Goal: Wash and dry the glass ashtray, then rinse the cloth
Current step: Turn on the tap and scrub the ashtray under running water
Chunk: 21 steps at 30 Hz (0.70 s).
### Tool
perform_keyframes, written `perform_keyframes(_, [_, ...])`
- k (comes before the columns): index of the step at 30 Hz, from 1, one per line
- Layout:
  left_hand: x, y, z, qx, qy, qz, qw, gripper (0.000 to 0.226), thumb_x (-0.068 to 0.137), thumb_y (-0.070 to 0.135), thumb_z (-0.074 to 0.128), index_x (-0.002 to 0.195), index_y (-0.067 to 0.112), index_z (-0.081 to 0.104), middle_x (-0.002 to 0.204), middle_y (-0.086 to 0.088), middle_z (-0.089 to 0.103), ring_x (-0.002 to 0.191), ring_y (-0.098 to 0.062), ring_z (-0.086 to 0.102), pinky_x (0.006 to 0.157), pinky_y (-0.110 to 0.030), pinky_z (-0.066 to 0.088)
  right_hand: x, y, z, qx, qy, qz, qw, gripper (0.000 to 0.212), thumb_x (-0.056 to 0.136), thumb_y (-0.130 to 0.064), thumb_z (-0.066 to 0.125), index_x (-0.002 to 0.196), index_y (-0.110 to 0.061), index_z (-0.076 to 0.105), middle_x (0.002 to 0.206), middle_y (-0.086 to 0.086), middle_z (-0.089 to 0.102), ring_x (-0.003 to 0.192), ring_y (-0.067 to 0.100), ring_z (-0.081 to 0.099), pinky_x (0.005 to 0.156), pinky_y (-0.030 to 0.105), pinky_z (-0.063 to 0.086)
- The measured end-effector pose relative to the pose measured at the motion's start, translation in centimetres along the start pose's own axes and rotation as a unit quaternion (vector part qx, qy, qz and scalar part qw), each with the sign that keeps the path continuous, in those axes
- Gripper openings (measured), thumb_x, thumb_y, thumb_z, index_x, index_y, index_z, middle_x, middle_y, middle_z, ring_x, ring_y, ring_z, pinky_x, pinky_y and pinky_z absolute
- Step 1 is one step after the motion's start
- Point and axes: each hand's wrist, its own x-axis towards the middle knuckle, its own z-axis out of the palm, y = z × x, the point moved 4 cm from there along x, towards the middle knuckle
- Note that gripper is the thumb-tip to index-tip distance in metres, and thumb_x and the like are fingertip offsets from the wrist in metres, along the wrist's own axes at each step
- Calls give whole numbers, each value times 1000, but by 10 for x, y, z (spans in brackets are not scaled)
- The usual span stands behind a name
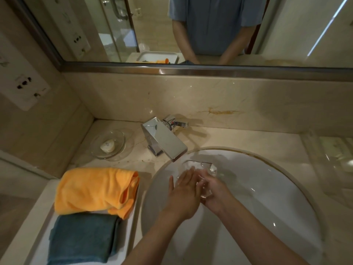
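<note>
The clear glass ashtray (202, 169) is held over the white sink (267, 188), just below the chrome tap (164, 138). My right hand (212, 190) grips its right side, fingers curled round the glass. My left hand (184, 194) lies flat against the ashtray's left face, fingers straight and together. A folded orange cloth (95, 190) and a folded teal cloth (82, 240) lie on a white tray left of the sink. Whether water runs from the tap I cannot tell.
A glass dish with a small soap (108, 145) stands on the marble counter left of the tap. A clear glass tray (332, 159) sits at the right. The mirror and a marble backsplash rise behind. Wall sockets (23, 90) are on the left wall.
</note>
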Motion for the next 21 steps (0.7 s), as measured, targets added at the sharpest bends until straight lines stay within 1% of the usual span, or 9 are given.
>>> perform_keyframes(2, [3, -3, 1, 17, -2, -11, 1000, 80, 75, 61, -12, 147, 31, 3, 152, 4, -27, 133, -11, -30, 113, -42, -14, 0, 3, -1, -24, 4, 1, 1000, 22, 98, -22, 40, 100, -15, 61, 69, -5, 66, 60, 10, 55, 48, 24, 43])
perform_keyframes(4, [5, -7, 2, 16, -4, -21, 1000, 75, 78, 62, -7, 147, 35, 5, 152, 1, -30, 134, -18, -30, 114, -42, -8, -2, 3, -2, -34, 4, 0, 999, 21, 99, -19, 39, 100, -15, 59, 81, -3, 64, 67, 14, 55, 53, 27, 43])
perform_keyframes(6, [7, -11, -1, -70, 18, -9, 997, 49, 98, 40, 21, 145, 34, 13, 157, -6, -11, 145, -25, 3, 113, -35, 16, -4, 1, -2, -35, 2, -8, 999, 17, 97, -16, 45, 94, -13, 61, 85, -1, 66, 69, 17, 62, 52, 29, 48])
perform_keyframes(9, [11, -21, -6, -293, 64, 8, 954, 55, 97, 20, 39, 141, 40, 13, 140, -5, 45, 117, -20, 54, 96, -28, 43, -3, 1, -4, -40, 5, -13, 999, 11, 90, -14, 56, 94, -11, 65, 74, -1, 73, 60, 14, 69, 51, 27, 54])
perform_keyframes(11, [13, -24, -9, -377, 71, -2, 924, 59, 94, 21, 44, 134, 52, 14, 116, -2, 64, 98, -18, 66, 91, -38, 51, 0, 2, -5, -50, -11, -25, 998, 16, 90, -21, 55, 86, -9, 66, 59, -4, 68, 50, 9, 63, 53, 24, 53])
perform_keyframes(13, [14, -26, -13, -446, 47, -38, 893, 45, 94, 26, 47, 133, 41, 31, 104, 4, 69, 90, -13, 68, 86, -31, 53, 1, 2, -3, -55, -18, -31, 998, 25, 92, -28, 52, 74, -12, 62, 42, -9, 53, 36, 4, 50, 50, 21, 47])
perform_keyframes(15, [14, -23, -13, -553, -20, -73, 830, 27, 94, 31, 48, 121, 28, 53, 99, 7, 70, 82, -10, 68, 70, -21, 53, 0, 2, -2, -94, 5, -29, 995, 25, 91, -35, 53, 80, -15, 63, 40, -9, 51, 33, 3, 50, 55, 23, 44])
perform_keyframes(18, [16, -23, -9, -705, -98, -124, 691, 33, 93, 42, 45, 101, 16, 64, 88, -3, 69, 67, -20, 65, 59, -28, 50, -4, -1, -1, -198, 33, -37, 979, 29, 89, -39, 57, 76, -14, 64, 43, -6, 58, 39, 9, 56, 49, 20, 45])
perform_keyframes(21, [17, -26, -3, -761, -95, -150, 624, 40, 90, 44, 46, 104, 11, 62, 83, -8, 68, 61, -22, 65, 56, -33, 55, -10, -8, 2, -237, 55, -85, 966, 27, 90, -33, 57, 84, -7, 65, 54, 3, 68, 46, 15, 64, 45, 18, 47])
